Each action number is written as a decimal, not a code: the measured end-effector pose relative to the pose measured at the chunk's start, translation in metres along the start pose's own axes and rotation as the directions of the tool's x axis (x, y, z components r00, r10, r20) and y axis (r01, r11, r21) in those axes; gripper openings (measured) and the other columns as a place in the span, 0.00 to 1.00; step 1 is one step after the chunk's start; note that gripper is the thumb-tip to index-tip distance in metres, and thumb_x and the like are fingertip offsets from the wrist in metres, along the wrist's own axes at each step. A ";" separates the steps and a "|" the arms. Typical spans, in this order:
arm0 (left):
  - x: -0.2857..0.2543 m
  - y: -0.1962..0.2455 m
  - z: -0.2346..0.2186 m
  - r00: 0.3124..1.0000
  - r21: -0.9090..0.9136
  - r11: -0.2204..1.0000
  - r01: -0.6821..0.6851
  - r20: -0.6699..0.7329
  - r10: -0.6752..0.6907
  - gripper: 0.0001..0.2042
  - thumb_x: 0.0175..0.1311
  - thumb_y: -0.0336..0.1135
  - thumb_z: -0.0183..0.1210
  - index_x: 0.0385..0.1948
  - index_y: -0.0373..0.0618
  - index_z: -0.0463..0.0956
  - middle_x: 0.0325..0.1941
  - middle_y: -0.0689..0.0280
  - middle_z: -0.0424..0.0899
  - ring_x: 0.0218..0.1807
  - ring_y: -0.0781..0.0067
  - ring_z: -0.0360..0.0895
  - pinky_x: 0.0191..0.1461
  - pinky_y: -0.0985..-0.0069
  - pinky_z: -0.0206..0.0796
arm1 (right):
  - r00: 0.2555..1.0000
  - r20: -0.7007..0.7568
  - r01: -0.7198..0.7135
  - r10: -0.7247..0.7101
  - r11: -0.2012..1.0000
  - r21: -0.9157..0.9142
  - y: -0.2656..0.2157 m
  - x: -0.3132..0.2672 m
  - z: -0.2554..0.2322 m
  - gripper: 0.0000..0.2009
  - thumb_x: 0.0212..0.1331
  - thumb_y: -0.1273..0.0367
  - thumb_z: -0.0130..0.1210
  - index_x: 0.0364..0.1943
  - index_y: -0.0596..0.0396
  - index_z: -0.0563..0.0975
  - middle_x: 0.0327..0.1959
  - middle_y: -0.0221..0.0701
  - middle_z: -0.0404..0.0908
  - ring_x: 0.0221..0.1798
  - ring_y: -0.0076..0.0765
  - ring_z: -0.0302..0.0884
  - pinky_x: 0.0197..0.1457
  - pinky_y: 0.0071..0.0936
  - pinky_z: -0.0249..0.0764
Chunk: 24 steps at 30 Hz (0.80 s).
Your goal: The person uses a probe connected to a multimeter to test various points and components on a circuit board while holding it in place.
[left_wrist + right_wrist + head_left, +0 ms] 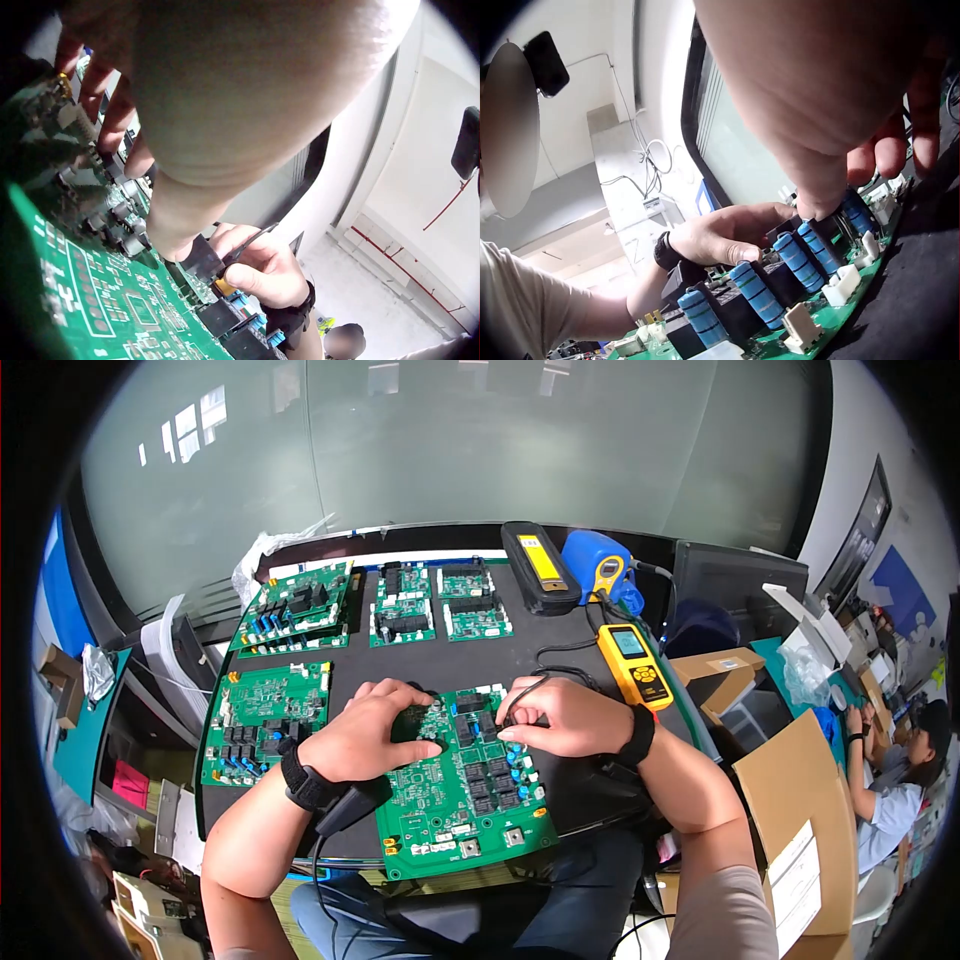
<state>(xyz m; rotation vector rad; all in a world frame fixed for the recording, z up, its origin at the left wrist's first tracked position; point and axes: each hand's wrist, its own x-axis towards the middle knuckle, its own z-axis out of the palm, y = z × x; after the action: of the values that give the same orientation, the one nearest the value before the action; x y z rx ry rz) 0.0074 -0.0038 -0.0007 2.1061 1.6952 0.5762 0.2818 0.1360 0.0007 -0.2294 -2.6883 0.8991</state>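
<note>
A large green circuit board lies near the table's front edge. Over its upper left part is my left hand, fingers extended and spread, thumb low at the board's surface. My right hand is at the upper right part, beside the black relays, its fingers bent around a thin black lead. The left wrist view shows that right hand close to black and blue components. In the right wrist view, blue banded cylinders stand along the board's edge, my right thumb beside them; the lead's end is hidden.
More green boards lie at the left, stacked at the back left and at the back middle. A yellow meter, a black case and a blue station stand at the right. Beyond an open carton sits another person.
</note>
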 end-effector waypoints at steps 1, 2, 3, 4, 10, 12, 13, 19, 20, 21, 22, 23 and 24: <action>0.000 0.000 0.000 1.000 0.004 1.000 0.004 0.001 -0.004 0.31 0.59 0.49 0.72 0.62 0.44 0.75 0.62 0.53 0.75 0.66 0.46 0.68 0.72 0.58 0.60 | 1.000 -0.007 0.001 -0.001 1.000 -0.003 0.000 0.000 -0.001 0.09 0.63 0.68 0.64 0.39 0.62 0.83 0.33 0.31 0.77 0.31 0.28 0.74 0.36 0.28 0.71; 0.001 -0.001 -0.001 1.000 0.009 1.000 0.001 -0.002 -0.001 0.31 0.59 0.49 0.72 0.62 0.44 0.75 0.62 0.53 0.75 0.66 0.46 0.68 0.72 0.58 0.60 | 0.999 0.027 -0.025 0.025 1.000 -0.013 0.000 0.001 -0.001 0.09 0.64 0.69 0.64 0.38 0.63 0.83 0.35 0.32 0.79 0.31 0.30 0.74 0.37 0.29 0.71; 0.001 0.000 0.000 1.000 0.010 1.000 -0.002 -0.002 0.002 0.31 0.59 0.49 0.72 0.62 0.44 0.75 0.62 0.53 0.75 0.65 0.46 0.68 0.72 0.58 0.60 | 0.999 0.027 -0.027 0.027 1.000 -0.008 0.002 0.001 0.000 0.09 0.64 0.69 0.64 0.38 0.63 0.83 0.35 0.32 0.79 0.31 0.30 0.74 0.37 0.29 0.71; 0.001 0.000 0.000 1.000 0.009 1.000 -0.002 0.001 0.002 0.31 0.59 0.49 0.72 0.62 0.44 0.75 0.62 0.53 0.75 0.65 0.46 0.68 0.72 0.58 0.60 | 1.000 0.008 0.014 -0.014 1.000 -0.019 0.004 0.001 0.001 0.08 0.63 0.69 0.63 0.36 0.63 0.83 0.35 0.33 0.80 0.31 0.32 0.75 0.38 0.30 0.72; 0.001 0.005 -0.002 0.999 0.002 1.000 0.027 0.026 -0.027 0.30 0.58 0.45 0.74 0.62 0.46 0.75 0.62 0.54 0.75 0.67 0.48 0.67 0.72 0.59 0.60 | 0.984 -0.092 0.149 -0.154 0.987 -0.060 0.011 0.001 0.010 0.07 0.61 0.71 0.63 0.30 0.61 0.81 0.34 0.36 0.83 0.37 0.44 0.80 0.44 0.37 0.75; 0.001 0.006 -0.003 0.999 -0.005 0.999 0.032 0.017 -0.031 0.29 0.58 0.43 0.74 0.61 0.46 0.75 0.62 0.55 0.75 0.67 0.49 0.67 0.72 0.59 0.60 | 0.978 -0.112 0.168 -0.175 0.983 -0.074 0.011 0.000 0.011 0.06 0.60 0.71 0.63 0.30 0.61 0.81 0.33 0.37 0.83 0.38 0.46 0.80 0.45 0.39 0.76; 0.001 0.007 -0.003 0.999 -0.004 1.000 0.031 0.027 -0.031 0.29 0.58 0.43 0.74 0.61 0.46 0.75 0.62 0.55 0.75 0.67 0.49 0.67 0.72 0.59 0.60 | 0.972 -0.124 0.191 -0.200 0.978 -0.081 0.011 0.001 0.011 0.06 0.60 0.71 0.63 0.31 0.60 0.81 0.33 0.36 0.83 0.38 0.46 0.80 0.46 0.39 0.76; 0.001 0.008 -0.004 1.000 -0.016 1.000 0.000 0.007 0.000 0.30 0.59 0.45 0.73 0.61 0.42 0.75 0.59 0.54 0.77 0.65 0.49 0.68 0.71 0.60 0.61 | 0.974 -0.126 0.181 -0.190 0.980 -0.076 0.004 0.002 0.003 0.04 0.60 0.72 0.64 0.34 0.58 0.81 0.30 0.34 0.80 0.35 0.41 0.79 0.42 0.35 0.74; 0.001 0.009 -0.004 1.000 -0.015 1.000 -0.004 0.010 0.004 0.30 0.59 0.45 0.73 0.61 0.42 0.75 0.59 0.54 0.77 0.65 0.49 0.68 0.71 0.60 0.61 | 0.982 -0.135 0.132 -0.130 0.991 0.006 0.004 0.002 0.002 0.05 0.61 0.72 0.64 0.33 0.58 0.80 0.30 0.33 0.80 0.34 0.38 0.78 0.40 0.33 0.73; 0.001 0.010 -0.004 1.000 -0.025 1.000 0.014 0.010 -0.014 0.29 0.58 0.43 0.74 0.61 0.44 0.76 0.60 0.55 0.77 0.66 0.50 0.68 0.72 0.60 0.60 | 0.988 -0.139 0.082 -0.069 0.993 0.090 0.005 0.001 0.001 0.06 0.62 0.71 0.64 0.32 0.58 0.80 0.30 0.32 0.79 0.33 0.34 0.77 0.38 0.30 0.72; 0.001 0.010 -0.004 0.999 -0.035 0.999 0.032 0.011 -0.032 0.28 0.58 0.40 0.74 0.61 0.46 0.76 0.62 0.55 0.77 0.68 0.50 0.68 0.73 0.59 0.59 | 0.988 -0.144 0.068 -0.051 0.991 0.113 0.005 0.002 0.000 0.07 0.63 0.71 0.65 0.32 0.60 0.79 0.30 0.30 0.78 0.32 0.29 0.76 0.36 0.27 0.71; 0.002 0.010 -0.004 0.999 -0.035 0.999 0.030 0.016 -0.029 0.28 0.58 0.40 0.74 0.61 0.46 0.76 0.62 0.55 0.77 0.68 0.50 0.68 0.73 0.59 0.59 | 0.988 -0.148 0.065 -0.048 0.991 0.114 0.006 0.002 0.000 0.07 0.63 0.71 0.65 0.32 0.60 0.79 0.30 0.30 0.78 0.32 0.29 0.76 0.36 0.27 0.71; 0.002 0.009 -0.003 0.999 -0.030 0.999 0.030 0.011 -0.030 0.28 0.58 0.40 0.74 0.61 0.46 0.76 0.61 0.56 0.77 0.67 0.50 0.68 0.73 0.59 0.59 | 0.983 -0.173 0.077 -0.062 0.994 0.079 0.009 0.002 0.002 0.06 0.62 0.71 0.65 0.32 0.60 0.80 0.29 0.30 0.78 0.31 0.29 0.75 0.36 0.27 0.71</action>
<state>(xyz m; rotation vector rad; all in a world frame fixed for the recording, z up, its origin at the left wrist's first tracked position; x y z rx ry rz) 0.0137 -0.0039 0.0072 2.0561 1.6986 0.5770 0.2796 0.1427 -0.0053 -0.1839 -2.4790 0.9267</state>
